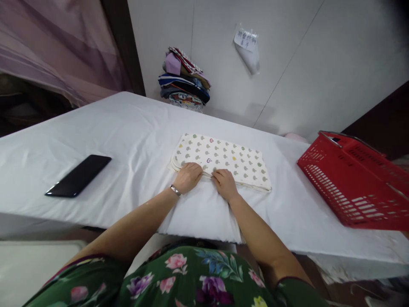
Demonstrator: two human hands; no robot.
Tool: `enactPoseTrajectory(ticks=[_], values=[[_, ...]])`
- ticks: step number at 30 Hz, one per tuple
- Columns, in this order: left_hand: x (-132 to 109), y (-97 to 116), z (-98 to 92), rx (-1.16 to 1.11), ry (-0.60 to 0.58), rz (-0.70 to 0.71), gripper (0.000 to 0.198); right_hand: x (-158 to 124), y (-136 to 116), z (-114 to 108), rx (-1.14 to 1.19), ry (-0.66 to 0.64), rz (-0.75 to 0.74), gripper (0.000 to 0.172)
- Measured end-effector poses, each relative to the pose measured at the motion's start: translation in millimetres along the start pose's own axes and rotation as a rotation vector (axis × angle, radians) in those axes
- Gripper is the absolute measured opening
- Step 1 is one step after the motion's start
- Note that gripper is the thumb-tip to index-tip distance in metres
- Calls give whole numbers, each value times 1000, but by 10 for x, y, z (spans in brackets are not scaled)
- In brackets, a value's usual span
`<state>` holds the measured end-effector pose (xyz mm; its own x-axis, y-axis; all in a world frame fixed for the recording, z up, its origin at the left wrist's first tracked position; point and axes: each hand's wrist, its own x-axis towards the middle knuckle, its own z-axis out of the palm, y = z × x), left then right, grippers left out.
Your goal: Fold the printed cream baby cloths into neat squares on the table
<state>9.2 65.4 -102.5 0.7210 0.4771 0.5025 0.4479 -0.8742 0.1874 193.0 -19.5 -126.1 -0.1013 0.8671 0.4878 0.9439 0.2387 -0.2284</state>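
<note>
1. The patterned cloth [223,157] is lying folded on the white sheet [134,123].
2. The left hand [188,177] and right hand [226,184] are pinching the cloth's near edge.
3. Left of the cloth a black slab [79,175] is lying; right, a red basket [354,177].
4. Beyond the cloth I'm seeing stacked, folded fabrics [185,81].

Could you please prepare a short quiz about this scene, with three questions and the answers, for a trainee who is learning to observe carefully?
1. Is the silvery bracelet worn on the person's left or right?
2. True or false: the red basket is to the right of the patterned cloth.
3. Fill in: the fingers of the left hand and right hand touch the ____ edge of the cloth, as seen by the person.

Key: 1: left. 2: true. 3: near.
</note>
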Motion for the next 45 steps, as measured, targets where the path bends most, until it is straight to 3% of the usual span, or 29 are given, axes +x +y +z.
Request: enactPoseTrajectory(ticks=[12, 18, 24, 29, 37, 45], values=[[28, -5, 54, 17, -5, -17, 22, 27, 42, 69, 10, 38, 60, 24], [-4, 70, 39, 11, -5, 44, 25, 38, 36, 66, 11, 20, 82, 23], [17, 72, 117, 50, -32, -22, 23, 85, -1, 57, -2, 6, 122, 19], [32, 62, 138, 44, -36, -11, 26, 110, -18, 37, -24, -8, 104, 20], [-12, 99, 20, 14, -24, 86, 26, 64, -44, 29, -76, -23, 24, 23], [-6, 78, 56, -21, -13, 66, 22, 39, -89, 17, -81, -33, -3, 27]])
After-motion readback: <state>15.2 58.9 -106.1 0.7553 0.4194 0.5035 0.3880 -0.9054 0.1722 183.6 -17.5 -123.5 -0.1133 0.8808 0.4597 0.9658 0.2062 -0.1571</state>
